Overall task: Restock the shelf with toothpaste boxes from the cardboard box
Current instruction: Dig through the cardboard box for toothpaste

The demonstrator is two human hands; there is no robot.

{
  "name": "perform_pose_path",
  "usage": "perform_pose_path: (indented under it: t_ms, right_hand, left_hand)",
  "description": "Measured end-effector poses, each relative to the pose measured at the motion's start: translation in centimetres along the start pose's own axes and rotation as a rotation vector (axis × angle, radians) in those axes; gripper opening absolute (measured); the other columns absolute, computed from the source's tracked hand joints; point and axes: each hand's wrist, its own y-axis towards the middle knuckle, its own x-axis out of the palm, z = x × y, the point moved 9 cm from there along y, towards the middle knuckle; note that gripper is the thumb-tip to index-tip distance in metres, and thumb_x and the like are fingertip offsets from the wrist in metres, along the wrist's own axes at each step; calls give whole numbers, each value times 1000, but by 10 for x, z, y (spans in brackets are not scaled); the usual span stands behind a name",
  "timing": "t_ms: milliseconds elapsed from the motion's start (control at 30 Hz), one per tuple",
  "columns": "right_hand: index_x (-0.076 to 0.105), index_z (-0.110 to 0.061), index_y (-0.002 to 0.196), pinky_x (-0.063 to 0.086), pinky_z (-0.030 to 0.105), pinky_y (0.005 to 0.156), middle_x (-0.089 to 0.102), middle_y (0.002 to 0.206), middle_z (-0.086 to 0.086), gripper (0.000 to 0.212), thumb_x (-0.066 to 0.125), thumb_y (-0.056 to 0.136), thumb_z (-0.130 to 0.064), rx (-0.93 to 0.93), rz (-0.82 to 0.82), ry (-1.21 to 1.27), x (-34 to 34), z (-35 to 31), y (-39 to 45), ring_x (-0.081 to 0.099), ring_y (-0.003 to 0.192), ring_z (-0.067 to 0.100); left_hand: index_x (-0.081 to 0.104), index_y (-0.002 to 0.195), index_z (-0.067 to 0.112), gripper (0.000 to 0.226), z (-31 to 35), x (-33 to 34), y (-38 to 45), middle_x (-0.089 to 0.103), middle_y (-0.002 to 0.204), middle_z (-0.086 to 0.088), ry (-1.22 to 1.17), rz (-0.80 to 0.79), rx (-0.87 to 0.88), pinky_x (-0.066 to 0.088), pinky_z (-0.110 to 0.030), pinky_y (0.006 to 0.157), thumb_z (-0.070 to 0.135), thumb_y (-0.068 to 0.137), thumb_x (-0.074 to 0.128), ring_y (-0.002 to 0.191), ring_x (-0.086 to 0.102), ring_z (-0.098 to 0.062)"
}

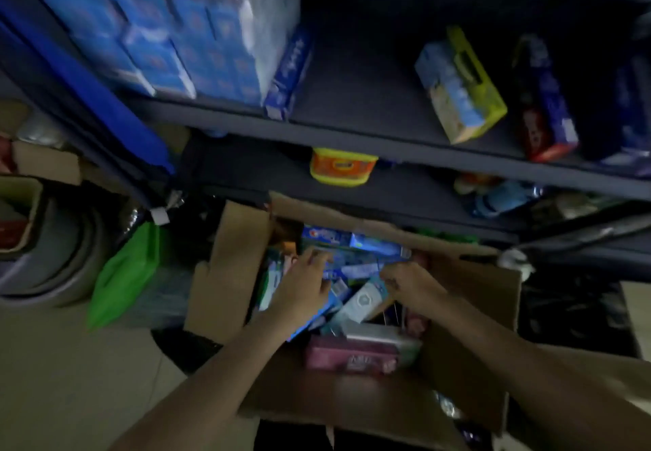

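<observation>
Both of my hands are down inside the open cardboard box (pixel 225 295) on the floor in front of the shelf (pixel 387 140). My left hand (pixel 303 288) lies over a blue toothpaste box (pixel 317 316) near the carton's left wall, fingers curled forward onto the pile; the blur keeps me from telling whether it has closed on anything. My right hand (pixel 405 279) reaches toward the far wall with fingers bent, apparently pinching at the end of another blue toothpaste box (pixel 380 244), though I cannot tell for certain.

Loose toothpaste boxes lie criss-crossed in the carton, with a pink pack (pixel 352 357) toward the near wall. On the shelf above, a stack of blue boxes (pixel 183 45) fills the left end, and a yellow-and-blue carton (pixel 461 87) stands toward the right edge.

I judge these boxes light, stiff yet easily crushed, and smooth-faced. Taking one across its narrow sides near mid-length should stop it swinging or slipping.
</observation>
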Motion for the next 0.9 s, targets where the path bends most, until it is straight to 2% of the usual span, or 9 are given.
perform_pose_path:
  t_ms: [133,300,400,467,500,567,700,800,900]
  right_hand:
    - [48,-5,127,40,33,97,47,135,13,38,48,89,-7,77,-59,-58,70,35,31,47,124,28]
    - [12,-11,150,27,33,107,10,158,5,69,42,90,8,-172,-118,-122,123,0,78,20,143,25]
    - [28,-10,145,32,39,103,25,153,8,68,58,84,-2,-374,23,-441,144,-31,108,30,137,25]
    - [53,-10,128,37,41,101,50,135,9,58,73,75,-18,-369,117,-565,150,-43,126,43,126,27]
    - [55,-9,125,33,42,104,52,131,9,49,70,78,-18,-352,88,-607,157,-46,131,41,127,28]
    - [52,-7,123,26,43,106,50,128,10,37,59,86,-8,-269,-53,-500,164,-39,133,34,127,30]
    - [55,-9,116,38,28,83,57,119,10,35,67,85,-22,-172,-197,196,120,-17,105,52,107,24]
    - [63,-12,115,38,14,68,59,108,5,37,71,82,-25,-201,-234,352,60,-14,69,52,95,14]
    - [64,-10,112,39,5,64,61,104,6,32,71,82,-13,-242,-317,385,-3,-24,24,51,89,11]
  left_hand:
    - [46,127,9,38,-41,65,8,42,133,-13,8,-128,-147,40,-34,87,9,90,46,111,53,-31]
    - [51,122,5,33,-82,103,18,46,126,-17,-58,-95,-245,44,-34,84,5,89,47,103,56,-35]
    - [52,120,5,32,-102,117,16,47,121,-18,-61,-72,-303,38,-30,78,3,88,46,104,54,-34]
    - [52,121,5,33,-110,121,11,48,120,-18,-62,-58,-321,41,-35,81,2,88,46,105,54,-35]
    - [51,122,5,34,-114,121,8,49,121,-18,-57,-55,-330,42,-36,82,2,88,47,106,55,-35]
    - [51,122,6,34,-119,122,4,49,123,-17,-65,-64,-345,42,-34,83,3,89,48,107,55,-32]
    - [43,131,12,44,-100,121,6,49,128,-10,-159,-214,-326,42,-28,87,6,88,54,115,53,-25]
    - [35,139,17,59,-62,107,7,49,132,-8,-227,-392,-266,45,-23,81,9,86,61,106,56,-17]
    - [47,130,13,52,-14,76,6,56,126,-6,-237,-551,-159,42,-13,68,9,82,67,89,54,-9]
